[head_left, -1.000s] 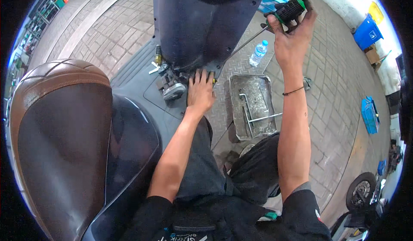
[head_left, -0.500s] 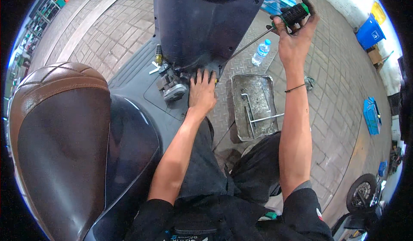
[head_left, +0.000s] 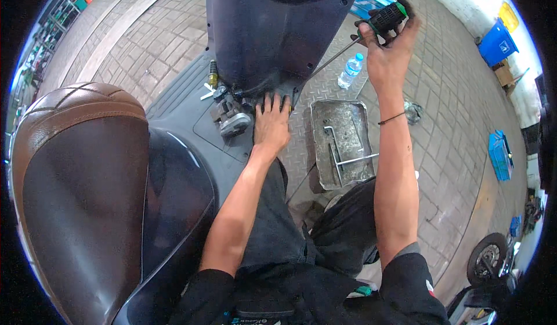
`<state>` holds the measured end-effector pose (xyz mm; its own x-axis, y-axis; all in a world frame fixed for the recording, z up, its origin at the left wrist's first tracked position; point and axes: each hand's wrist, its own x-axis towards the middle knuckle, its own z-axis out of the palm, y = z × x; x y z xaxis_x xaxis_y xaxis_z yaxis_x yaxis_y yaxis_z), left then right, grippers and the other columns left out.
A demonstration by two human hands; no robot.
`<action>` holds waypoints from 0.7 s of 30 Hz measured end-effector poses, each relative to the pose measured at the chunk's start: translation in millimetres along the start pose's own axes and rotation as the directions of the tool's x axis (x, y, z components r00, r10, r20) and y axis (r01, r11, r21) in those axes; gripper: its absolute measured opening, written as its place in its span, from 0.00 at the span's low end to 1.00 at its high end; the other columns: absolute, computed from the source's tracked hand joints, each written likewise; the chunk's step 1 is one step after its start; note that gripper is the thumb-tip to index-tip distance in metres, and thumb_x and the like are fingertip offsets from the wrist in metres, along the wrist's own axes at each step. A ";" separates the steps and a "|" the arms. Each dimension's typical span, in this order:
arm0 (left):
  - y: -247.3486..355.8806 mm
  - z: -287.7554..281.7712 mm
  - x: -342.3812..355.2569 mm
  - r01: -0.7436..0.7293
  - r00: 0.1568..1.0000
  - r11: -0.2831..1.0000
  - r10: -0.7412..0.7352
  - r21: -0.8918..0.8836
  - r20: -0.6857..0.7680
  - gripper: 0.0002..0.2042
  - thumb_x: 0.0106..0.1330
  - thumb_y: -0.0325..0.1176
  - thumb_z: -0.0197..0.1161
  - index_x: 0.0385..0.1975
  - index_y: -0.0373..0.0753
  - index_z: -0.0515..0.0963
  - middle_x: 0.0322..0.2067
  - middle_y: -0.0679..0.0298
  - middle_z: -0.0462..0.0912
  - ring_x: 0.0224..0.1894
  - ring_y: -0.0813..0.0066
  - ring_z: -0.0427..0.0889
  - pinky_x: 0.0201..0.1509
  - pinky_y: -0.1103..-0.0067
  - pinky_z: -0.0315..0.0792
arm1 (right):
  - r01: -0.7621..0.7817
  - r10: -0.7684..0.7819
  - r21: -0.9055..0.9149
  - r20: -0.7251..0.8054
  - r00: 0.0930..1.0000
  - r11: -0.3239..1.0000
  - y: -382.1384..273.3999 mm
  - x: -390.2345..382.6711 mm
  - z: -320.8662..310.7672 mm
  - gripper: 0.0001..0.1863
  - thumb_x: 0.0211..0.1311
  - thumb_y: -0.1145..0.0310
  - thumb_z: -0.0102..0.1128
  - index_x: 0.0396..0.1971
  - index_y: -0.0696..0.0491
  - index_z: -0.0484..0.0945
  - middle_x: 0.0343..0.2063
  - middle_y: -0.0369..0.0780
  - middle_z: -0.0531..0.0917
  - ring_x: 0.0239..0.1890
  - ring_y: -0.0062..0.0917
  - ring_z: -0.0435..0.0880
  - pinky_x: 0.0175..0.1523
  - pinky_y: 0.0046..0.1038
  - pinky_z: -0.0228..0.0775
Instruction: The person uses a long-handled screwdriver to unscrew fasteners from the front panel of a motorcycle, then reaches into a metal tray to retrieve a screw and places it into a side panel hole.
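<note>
My right hand (head_left: 390, 58) is closed round the black-and-green handle of a long screwdriver (head_left: 387, 18). Its thin shaft slants down and left to the right edge of the scooter's dark front panel (head_left: 272, 35); the tip is hidden there. My left hand (head_left: 271, 126) lies with fingers stretched out at the foot of that panel, on the scooter's footboard (head_left: 203, 101). A bit of yellow shows beside its fingertips, too small to name. Left of this hand sits a greasy metal part (head_left: 232, 119), with a yellow-and-black handled tool (head_left: 213, 75) behind it.
A worn metal tray (head_left: 339, 110) with several tools, a T-handle wrench (head_left: 357, 159) among them, lies on a chequered plate. Behind it stands a water bottle (head_left: 350, 71). The scooter's brown seat (head_left: 81, 180) fills the left. A blue bin (head_left: 498, 43) and a wheel (head_left: 486, 260) are at far right.
My right hand has shifted slightly left and up with the screwdriver handle, and the shaft has moved with it. My left hand stays in place.
</note>
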<state>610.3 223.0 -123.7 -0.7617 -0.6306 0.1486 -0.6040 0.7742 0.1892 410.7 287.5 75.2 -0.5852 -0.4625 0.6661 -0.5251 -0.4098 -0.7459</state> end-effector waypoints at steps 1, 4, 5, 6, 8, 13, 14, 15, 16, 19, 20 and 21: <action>0.3 0.4 0.8 -0.001 1.000 1.000 0.001 -0.001 -0.004 0.38 0.54 0.33 0.68 0.68 0.39 0.63 0.67 0.47 0.63 0.71 0.46 0.57 0.71 0.49 0.56 | 0.066 -0.067 -0.096 -0.003 0.998 0.993 2.6 3.5 -3.7 0.40 0.56 0.81 0.70 0.65 0.48 0.58 0.51 0.42 0.74 0.51 0.28 0.81 0.45 0.30 0.87; 2.0 1.6 1.8 -0.002 1.000 1.000 0.002 0.004 -0.010 0.38 0.54 0.33 0.69 0.68 0.39 0.63 0.67 0.48 0.63 0.71 0.46 0.58 0.70 0.49 0.56 | 0.114 -0.119 -0.163 -0.019 0.993 0.980 3.1 4.6 -9.9 0.39 0.55 0.80 0.72 0.64 0.50 0.59 0.52 0.43 0.75 0.52 0.28 0.80 0.50 0.30 0.83; 2.5 1.8 2.0 -0.002 1.000 1.000 0.002 0.008 -0.009 0.38 0.54 0.33 0.69 0.68 0.39 0.63 0.67 0.48 0.63 0.71 0.46 0.58 0.70 0.49 0.57 | 0.095 -0.101 -0.137 -0.037 0.994 0.986 0.8 4.3 -10.1 0.39 0.53 0.78 0.73 0.63 0.53 0.61 0.53 0.44 0.76 0.52 0.28 0.80 0.54 0.30 0.78; 2.4 1.8 2.4 -0.002 1.000 1.000 0.002 0.007 -0.010 0.38 0.54 0.33 0.69 0.68 0.39 0.63 0.67 0.48 0.63 0.71 0.46 0.58 0.70 0.49 0.57 | 0.096 -0.102 -0.138 -0.037 0.994 0.986 0.7 5.0 -9.6 0.39 0.53 0.78 0.73 0.63 0.53 0.61 0.53 0.44 0.76 0.52 0.28 0.80 0.54 0.30 0.78; 2.9 0.7 1.4 0.000 1.000 1.000 0.000 -0.022 -0.005 0.38 0.54 0.33 0.69 0.68 0.39 0.63 0.67 0.48 0.63 0.71 0.46 0.58 0.70 0.49 0.57 | 0.114 -0.120 -0.114 -0.050 0.992 0.987 2.6 4.8 -8.8 0.38 0.54 0.78 0.73 0.63 0.53 0.61 0.55 0.44 0.75 0.53 0.27 0.79 0.55 0.29 0.78; 2.1 1.0 1.6 -0.002 1.000 1.000 0.002 -0.007 -0.014 0.37 0.55 0.33 0.69 0.68 0.40 0.63 0.67 0.48 0.62 0.71 0.46 0.58 0.70 0.49 0.57 | 0.115 -0.120 -0.160 -0.025 0.992 0.980 7.6 6.4 -10.5 0.39 0.55 0.78 0.72 0.64 0.51 0.60 0.53 0.43 0.74 0.52 0.28 0.80 0.51 0.30 0.82; 2.0 1.9 1.6 -0.007 1.000 1.000 0.007 0.001 -0.014 0.37 0.55 0.33 0.68 0.68 0.40 0.63 0.67 0.48 0.62 0.71 0.46 0.58 0.70 0.49 0.57 | 0.087 -0.093 -0.132 -0.036 0.995 0.987 7.9 5.7 -10.4 0.39 0.54 0.76 0.74 0.63 0.53 0.61 0.55 0.43 0.75 0.53 0.27 0.79 0.55 0.29 0.77; 1.7 2.8 1.1 -0.006 1.000 1.000 0.006 0.001 -0.014 0.37 0.55 0.33 0.68 0.68 0.40 0.63 0.67 0.48 0.62 0.71 0.46 0.58 0.70 0.49 0.57 | 0.087 -0.092 -0.132 -0.035 0.995 0.987 9.8 5.1 -10.7 0.39 0.54 0.76 0.74 0.63 0.53 0.61 0.55 0.43 0.75 0.53 0.27 0.79 0.55 0.29 0.77; 1.0 2.8 0.7 -0.009 1.000 1.000 0.009 0.003 -0.016 0.37 0.55 0.33 0.68 0.68 0.40 0.63 0.67 0.48 0.63 0.71 0.46 0.58 0.70 0.49 0.57 | 0.114 -0.123 -0.174 -0.039 0.992 0.978 10.2 5.4 -10.5 0.39 0.54 0.76 0.74 0.64 0.53 0.61 0.54 0.43 0.75 0.52 0.27 0.80 0.55 0.29 0.77; 0.6 3.6 1.4 -0.008 1.000 1.000 0.008 0.006 -0.019 0.37 0.54 0.33 0.69 0.68 0.40 0.64 0.67 0.48 0.63 0.71 0.45 0.58 0.70 0.50 0.57 | 0.135 -0.146 -0.204 -0.038 0.989 0.969 9.3 5.9 -10.2 0.39 0.54 0.75 0.74 0.64 0.54 0.61 0.53 0.43 0.76 0.52 0.27 0.80 0.54 0.29 0.77; 0.9 4.1 1.5 -0.003 1.000 1.000 0.004 0.006 -0.017 0.37 0.54 0.33 0.69 0.68 0.40 0.64 0.67 0.48 0.63 0.71 0.45 0.59 0.70 0.50 0.57 | 0.128 -0.138 -0.193 -0.035 0.990 0.973 7.7 5.8 -9.6 0.39 0.54 0.76 0.74 0.63 0.54 0.62 0.53 0.43 0.76 0.51 0.27 0.80 0.53 0.29 0.77; 0.5 4.2 1.9 -0.003 1.000 1.000 0.003 0.005 -0.017 0.37 0.54 0.33 0.69 0.68 0.40 0.64 0.67 0.48 0.63 0.71 0.45 0.59 0.70 0.50 0.57 | 0.128 -0.137 -0.194 -0.034 0.990 0.973 6.0 6.3 -8.8 0.39 0.54 0.76 0.74 0.63 0.54 0.62 0.53 0.43 0.76 0.51 0.27 0.80 0.53 0.29 0.77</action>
<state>607.6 222.4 -127.5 -0.7598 -0.6288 0.1655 -0.6026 0.7766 0.1840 398.5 289.0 74.9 -0.5287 -0.3747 0.7617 -0.7052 -0.3055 -0.6398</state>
